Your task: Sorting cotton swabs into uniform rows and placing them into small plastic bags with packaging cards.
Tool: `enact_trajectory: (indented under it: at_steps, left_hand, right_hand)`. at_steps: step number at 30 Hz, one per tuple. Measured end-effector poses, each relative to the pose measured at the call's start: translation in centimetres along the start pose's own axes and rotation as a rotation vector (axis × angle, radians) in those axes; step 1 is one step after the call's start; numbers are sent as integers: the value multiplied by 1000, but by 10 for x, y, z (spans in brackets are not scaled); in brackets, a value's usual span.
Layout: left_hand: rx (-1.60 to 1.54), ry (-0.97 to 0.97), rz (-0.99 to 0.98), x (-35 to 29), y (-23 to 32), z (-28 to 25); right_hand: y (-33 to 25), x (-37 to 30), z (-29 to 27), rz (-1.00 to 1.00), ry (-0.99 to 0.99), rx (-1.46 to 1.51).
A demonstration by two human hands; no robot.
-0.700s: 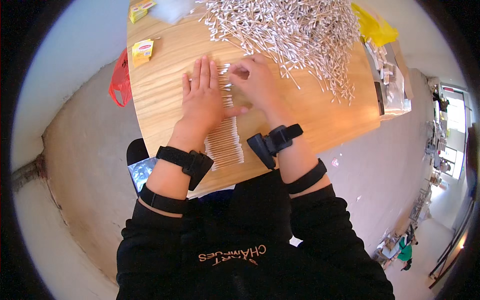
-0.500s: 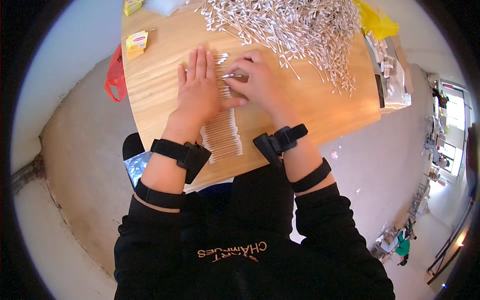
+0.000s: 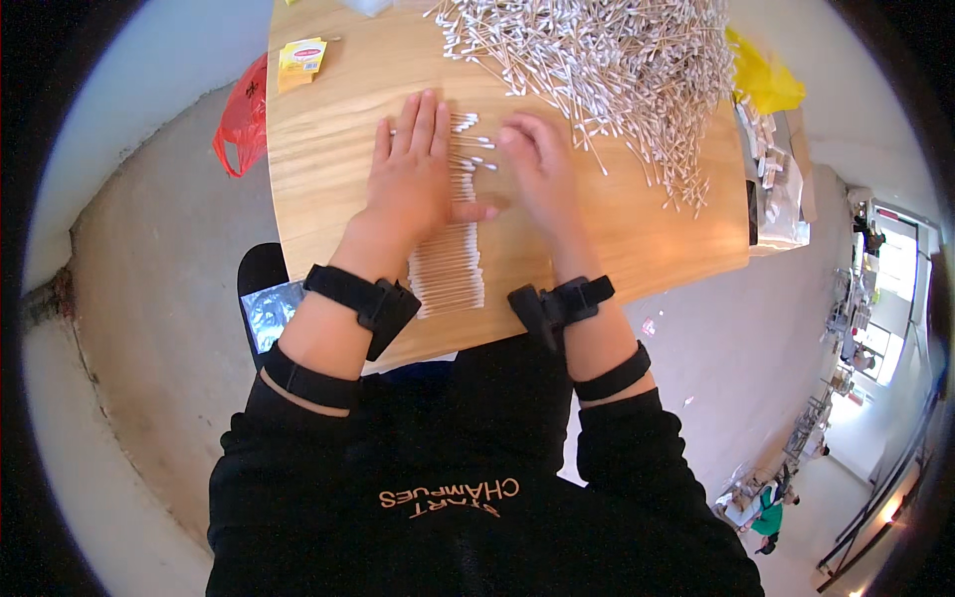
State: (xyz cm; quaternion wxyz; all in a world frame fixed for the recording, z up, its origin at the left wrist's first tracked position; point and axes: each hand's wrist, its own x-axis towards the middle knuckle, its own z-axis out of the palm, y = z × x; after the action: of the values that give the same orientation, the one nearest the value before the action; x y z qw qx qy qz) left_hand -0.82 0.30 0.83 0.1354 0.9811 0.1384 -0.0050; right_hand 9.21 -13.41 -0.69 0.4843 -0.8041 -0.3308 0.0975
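Note:
A row of cotton swabs (image 3: 448,274) lies side by side on the wooden table (image 3: 348,144), their white tips roughly lined up. My left hand (image 3: 410,179) rests flat over the row's upper part, fingers stretched and thumb pointing right across the swabs. Beyond that thumb, a few swabs (image 3: 477,142) stick out to the right, out of line with the others. My right hand (image 3: 542,174) is just right of these tips, its fingers curled and smeared by motion; whether anything is between them cannot be made out.
A large heap of loose cotton swabs (image 3: 607,60) covers the table's far right. Small yellow packets (image 3: 300,62) lie at the far left, near a red plastic bag (image 3: 241,124) at the edge. A yellow bag (image 3: 766,75) and boxed items (image 3: 781,189) stand beyond the right edge.
My right hand has moved right, away from the row, and the swab it pinched is no longer visible in its fingers. My left hand stays flat. The whole view has shifted slightly.

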Motion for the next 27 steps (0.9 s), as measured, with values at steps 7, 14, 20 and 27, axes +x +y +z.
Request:
enact_trajectory:
  at_steps: [7, 14, 20, 27]
  left_hand:
    - [-16, -74, -89, -21, 12, -15]
    - [-105, 8, -133, -36, -10, -11]
    - [-191, 45, -82, -36, -2, 3]
    - [-110, 25, -36, -35, 6, -5]
  right_hand:
    - [-6, 6, 40, 26, 190, 349]
    - [-1, 12, 49, 43, 272, 465]
    - [-22, 25, 59, 53, 141, 358]
    - [-5, 26, 56, 136, 100, 730]
